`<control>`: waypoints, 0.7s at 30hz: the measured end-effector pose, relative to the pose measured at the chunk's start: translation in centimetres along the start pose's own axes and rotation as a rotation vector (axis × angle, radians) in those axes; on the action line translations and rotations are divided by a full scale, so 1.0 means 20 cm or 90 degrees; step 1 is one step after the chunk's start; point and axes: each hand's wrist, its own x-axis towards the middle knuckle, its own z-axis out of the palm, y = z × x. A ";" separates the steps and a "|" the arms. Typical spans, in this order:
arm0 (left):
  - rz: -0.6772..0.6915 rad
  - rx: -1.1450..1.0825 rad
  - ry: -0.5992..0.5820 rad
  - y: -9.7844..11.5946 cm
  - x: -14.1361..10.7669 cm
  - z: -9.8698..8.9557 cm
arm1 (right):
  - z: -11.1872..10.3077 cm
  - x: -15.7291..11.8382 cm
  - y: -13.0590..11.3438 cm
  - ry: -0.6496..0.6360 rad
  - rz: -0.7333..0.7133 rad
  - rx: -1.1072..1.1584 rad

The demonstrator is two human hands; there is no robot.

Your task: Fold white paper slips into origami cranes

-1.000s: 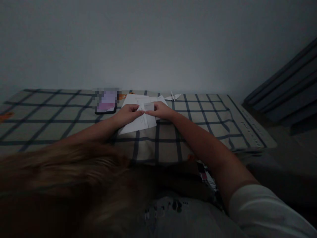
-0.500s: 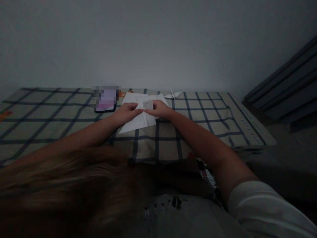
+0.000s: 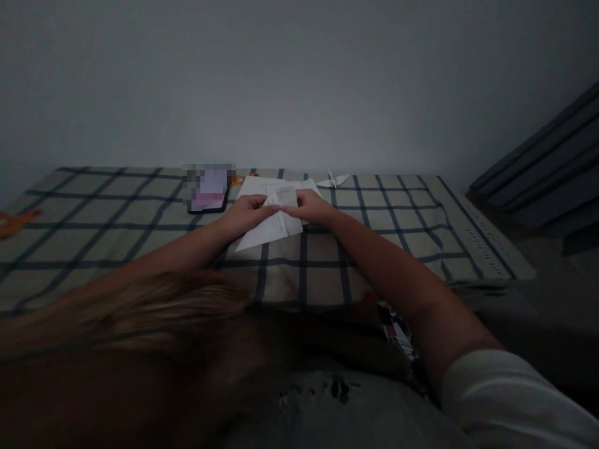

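Between my two hands is a folded piece of white paper (image 3: 274, 231) with faint printing and creases, raised a little over the table. My left hand (image 3: 246, 215) pinches its left side, thumb on top. My right hand (image 3: 312, 207) grips the right side, its thumb almost meeting the left one near the middle. Behind it lies more white paper (image 3: 255, 184), partly hidden by the hands. A folded paper crane (image 3: 334, 181) rests to the right, by the wall.
A phone or tablet (image 3: 208, 190) with a lit, partly blurred screen lies at left. The checked tablecloth (image 3: 388, 231) covers the table against a plain wall (image 3: 299, 87). Orange shapes (image 3: 19, 223) show at the far left. Dark pleated fabric (image 3: 547, 168) hangs at right.
The whole view has shifted slightly, so everything sits a bit further right. Both hands keep their hold on the folded paper, and the upper flap between them stands slightly more raised.
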 end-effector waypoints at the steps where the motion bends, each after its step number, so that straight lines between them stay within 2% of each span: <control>1: 0.002 0.021 -0.003 0.00 0.00 0.00 | 0.00 0.00 0.01 0.003 -0.004 -0.003; 7: -0.001 0.059 -0.033 0.01 -0.03 -0.03 | 0.01 0.02 0.04 -0.032 -0.002 0.054; 21: 0.035 0.099 -0.010 0.01 -0.03 -0.03 | 0.02 0.01 0.03 -0.063 -0.011 0.057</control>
